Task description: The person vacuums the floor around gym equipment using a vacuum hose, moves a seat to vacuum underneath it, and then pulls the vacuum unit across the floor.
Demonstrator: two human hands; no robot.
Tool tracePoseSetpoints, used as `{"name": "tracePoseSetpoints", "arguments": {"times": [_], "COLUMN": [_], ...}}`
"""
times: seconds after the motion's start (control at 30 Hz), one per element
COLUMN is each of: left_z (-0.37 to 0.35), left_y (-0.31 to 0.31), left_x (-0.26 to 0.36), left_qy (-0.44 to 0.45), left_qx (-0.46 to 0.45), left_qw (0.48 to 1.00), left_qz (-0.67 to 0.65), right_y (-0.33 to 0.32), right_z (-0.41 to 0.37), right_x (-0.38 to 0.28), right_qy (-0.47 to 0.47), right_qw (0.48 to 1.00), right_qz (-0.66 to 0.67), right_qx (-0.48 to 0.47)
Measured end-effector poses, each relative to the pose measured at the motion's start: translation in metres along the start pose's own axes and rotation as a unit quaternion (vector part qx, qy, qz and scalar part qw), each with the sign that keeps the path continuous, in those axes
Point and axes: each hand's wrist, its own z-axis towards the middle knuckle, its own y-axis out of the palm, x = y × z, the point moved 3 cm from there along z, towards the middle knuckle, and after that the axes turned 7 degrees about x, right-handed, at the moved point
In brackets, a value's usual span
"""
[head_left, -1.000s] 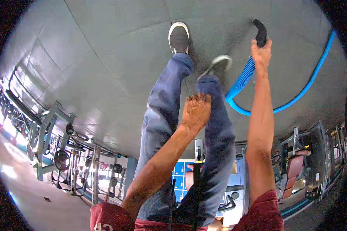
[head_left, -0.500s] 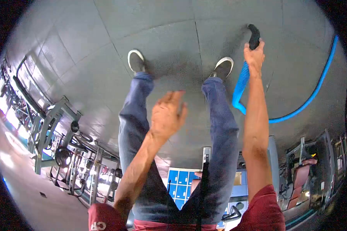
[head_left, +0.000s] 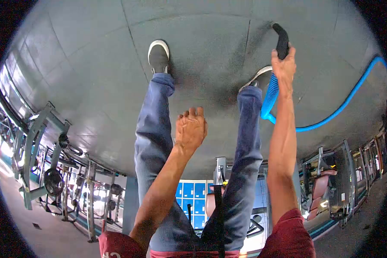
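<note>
Your left hand (head_left: pixel 190 130) has curled its spread fingers together, leaving control to your right hand (head_left: pixel 284 68), fingers wrapped round the curved black nozzle (head_left: pixel 282 41) of the ribbed blue hose (head_left: pixel 270 95) over grey flooring (head_left: pixel 96 64).

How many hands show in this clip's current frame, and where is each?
2. The left hand is between the legs in the image, with nothing visible in it; the right hand holds the black nozzle of the blue hose.

Hose (head_left: pixel 270 95) partly hidden, sleeves (head_left: pixel 288 238) cut off
</note>
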Motion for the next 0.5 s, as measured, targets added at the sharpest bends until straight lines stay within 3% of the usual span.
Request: {"name": "tracePoseSetpoints", "arguments": {"times": [0.13, 0.5], "left_z": [-0.001, -0.005], "left_y": [-0.004, -0.01], "left_x": [0.0, -0.007], "left_qy": [0.006, -0.004], "left_qx": [-0.029, 0.003], "left_qw": [0.999, 0.998], "left_qz": [-0.029, -0.07], "right_y": [0.005, 0.028], "right_z": [-0.015, -0.056], "right_x": [-0.033, -0.083], "right_qy": [0.018, 0.0], "right_qw": [0.999, 0.999], "right_qz": [-0.024, -0.034], "right_qx": [-0.021, -0.035]}}
